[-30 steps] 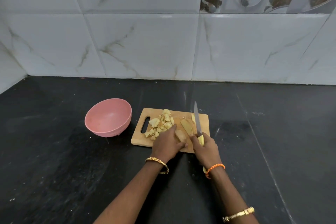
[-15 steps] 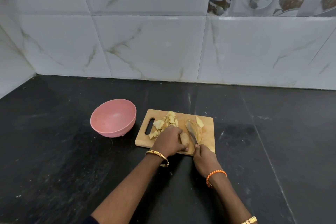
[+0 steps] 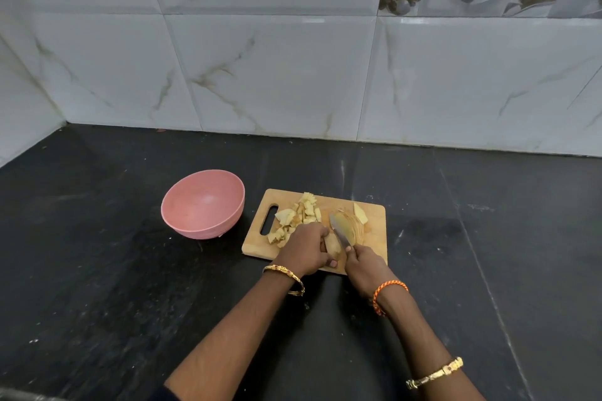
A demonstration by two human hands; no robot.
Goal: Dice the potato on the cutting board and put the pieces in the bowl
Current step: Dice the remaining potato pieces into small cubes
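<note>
A wooden cutting board (image 3: pixel 374 215) lies on the black counter. My left hand (image 3: pixel 304 249) grips a potato piece (image 3: pixel 333 243) at the board's near edge. My right hand (image 3: pixel 366 265) holds a knife (image 3: pixel 340 231), its blade angled down against the potato, right beside my left fingers. Thin slices (image 3: pixel 353 226) fan out to the right of the blade. A heap of diced potato (image 3: pixel 299 216) sits on the board's left half near the handle slot. The pink bowl (image 3: pixel 203 203) stands left of the board with nothing in it.
The black stone counter (image 3: pixel 97 270) spreads wide on all sides. A marble-tiled wall (image 3: pixel 277 75) rises behind the board and bowl, meeting a side wall at the far left corner.
The knife came down from upright above the board to a low slant against the potato. My left hand keeps its hold on the piece. The view shifted slightly left.
</note>
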